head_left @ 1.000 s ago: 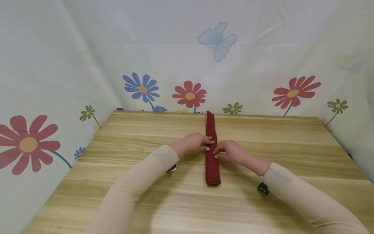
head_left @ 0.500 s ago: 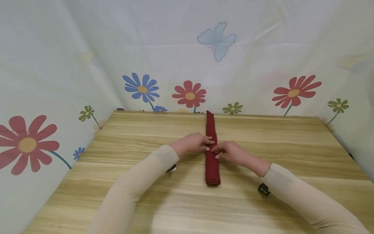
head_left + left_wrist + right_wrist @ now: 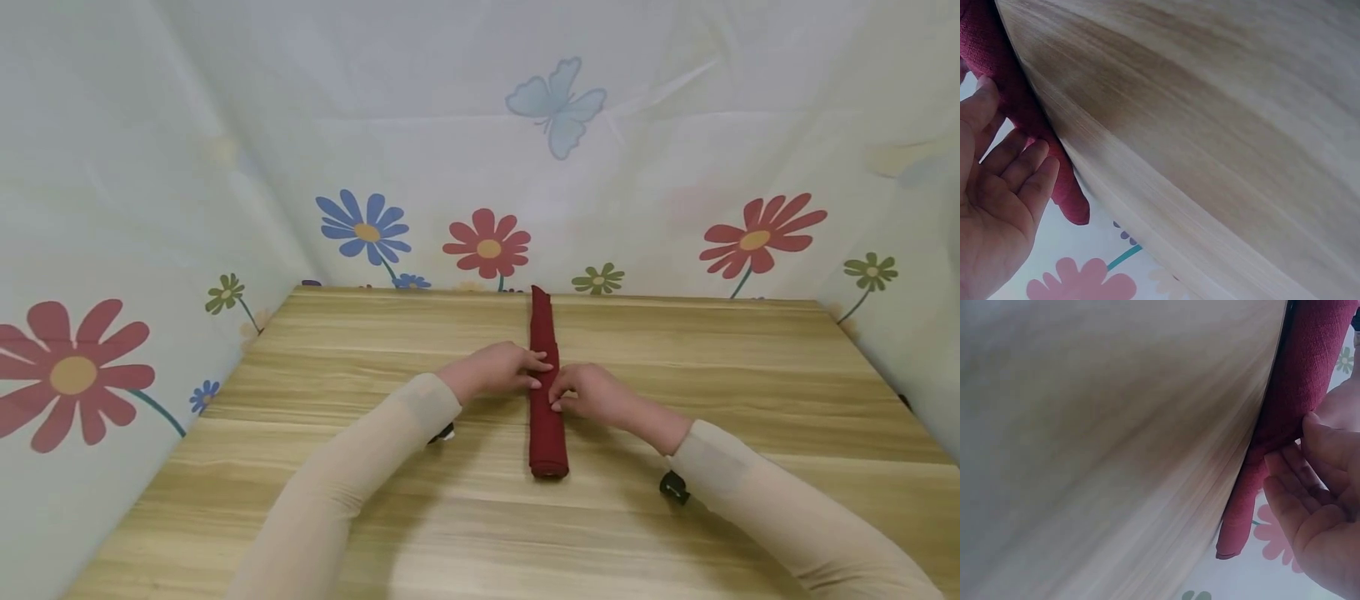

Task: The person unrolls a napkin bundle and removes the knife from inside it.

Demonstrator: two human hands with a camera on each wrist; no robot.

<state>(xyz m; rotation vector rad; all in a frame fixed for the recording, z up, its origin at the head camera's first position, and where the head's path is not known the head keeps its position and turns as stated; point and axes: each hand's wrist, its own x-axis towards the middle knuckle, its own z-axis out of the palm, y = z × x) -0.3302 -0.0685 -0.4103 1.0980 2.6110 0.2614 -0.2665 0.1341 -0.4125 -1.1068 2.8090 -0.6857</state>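
A long dark red cloth (image 3: pixel 549 442), wound into a narrow roll, lies lengthwise on the wooden table. My left hand (image 3: pixel 495 368) comes to it from the left, its fingers and thumb resting loosely on the middle of the roll. Just nearer, on the right side, my right hand (image 3: pixel 596 393) has thumb and forefinger drawn together at the cloth. In the right wrist view the right thumb (image 3: pixel 1313 425) touches the thicker part of the roll, while the other fingers curve below. The left wrist view shows the left fingers (image 3: pixel 1038 181) relaxed alongside the cloth's thinner far end.
The wooden table (image 3: pixel 360 517) spreads on both sides of the roll. A pale backdrop (image 3: pixel 420 100) with printed flowers and a butterfly stands behind and at the sides. Black camera mounts, one of them a dark strap piece (image 3: pixel 673 487), hang at the wrists.
The right forefinger reached a little further over the roll half a second ago and is now back at its right side, close to the thumb. The left hand and the roll stay put.
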